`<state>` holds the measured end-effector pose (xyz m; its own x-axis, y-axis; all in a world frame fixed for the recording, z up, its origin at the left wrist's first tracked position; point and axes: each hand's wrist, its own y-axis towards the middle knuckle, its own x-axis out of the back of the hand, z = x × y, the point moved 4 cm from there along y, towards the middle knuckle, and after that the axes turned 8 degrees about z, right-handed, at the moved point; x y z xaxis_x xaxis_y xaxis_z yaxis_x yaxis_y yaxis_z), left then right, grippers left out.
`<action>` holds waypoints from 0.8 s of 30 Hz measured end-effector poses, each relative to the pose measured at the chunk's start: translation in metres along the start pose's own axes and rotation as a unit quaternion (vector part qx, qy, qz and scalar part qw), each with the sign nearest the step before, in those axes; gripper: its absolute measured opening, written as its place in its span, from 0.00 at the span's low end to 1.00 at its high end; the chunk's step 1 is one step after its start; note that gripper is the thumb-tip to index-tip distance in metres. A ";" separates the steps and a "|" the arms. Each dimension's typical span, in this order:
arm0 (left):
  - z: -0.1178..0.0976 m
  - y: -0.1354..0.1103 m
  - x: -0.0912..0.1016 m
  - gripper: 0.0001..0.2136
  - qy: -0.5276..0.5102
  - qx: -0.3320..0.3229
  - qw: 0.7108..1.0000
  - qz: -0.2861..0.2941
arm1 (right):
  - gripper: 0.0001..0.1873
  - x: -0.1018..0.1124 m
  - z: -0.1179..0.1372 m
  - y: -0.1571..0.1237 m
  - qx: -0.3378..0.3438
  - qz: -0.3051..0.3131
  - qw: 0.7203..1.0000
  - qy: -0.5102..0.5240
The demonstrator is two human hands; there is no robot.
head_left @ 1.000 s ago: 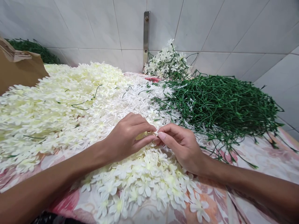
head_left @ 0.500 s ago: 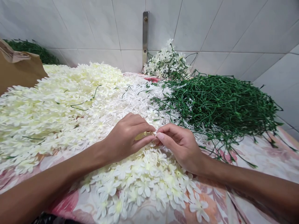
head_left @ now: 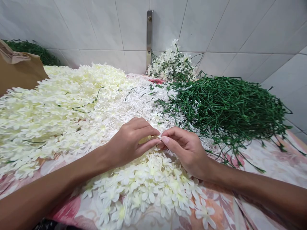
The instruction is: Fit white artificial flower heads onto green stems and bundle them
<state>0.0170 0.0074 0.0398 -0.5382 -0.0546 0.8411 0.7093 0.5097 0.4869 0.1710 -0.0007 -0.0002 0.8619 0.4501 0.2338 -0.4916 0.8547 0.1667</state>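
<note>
My left hand (head_left: 134, 138) and my right hand (head_left: 185, 150) meet at the middle, fingertips almost touching. Between them both pinch a small white flower piece (head_left: 160, 137), mostly covered by the fingers. Just below the hands lies a heap of loose cream-white artificial flowers (head_left: 146, 187). Behind the fingertips spreads a pile of thin white stamens (head_left: 146, 100). Green plastic stems (head_left: 230, 105) are massed beyond my right hand, and a wide bank of cream flowers (head_left: 59, 105) lies past my left forearm.
A bunch of assembled white flowers on stems (head_left: 171, 65) rests against the tiled wall (head_left: 100, 28), beside a metal bracket (head_left: 149, 38). At the far left stand a brown cardboard box (head_left: 21, 72) and more green stems (head_left: 35, 52). A floral cloth (head_left: 275, 166) covers the surface.
Both hands keep the same pinch in nearly the same place. The small white piece between the fingertips shows slightly less now.
</note>
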 end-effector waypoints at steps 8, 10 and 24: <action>0.001 -0.001 -0.002 0.05 -0.013 0.000 1.000 0.008 | 0.12 0.001 0.001 0.000 -0.004 -0.008 1.000 -0.021; 0.000 -0.001 -0.003 0.05 -0.013 -0.001 1.000 0.009 | 0.11 0.001 0.001 0.000 -0.004 -0.010 1.000 -0.022; -0.001 -0.001 -0.003 0.05 -0.013 -0.013 1.000 -0.006 | 0.11 -0.001 0.002 0.001 -0.007 0.003 1.000 0.015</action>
<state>0.0181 0.0064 0.0374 -0.5574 -0.0382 0.8294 0.7146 0.4866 0.5026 0.1696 -0.0004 0.0015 0.8619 0.4632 0.2065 -0.4959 0.8550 0.1520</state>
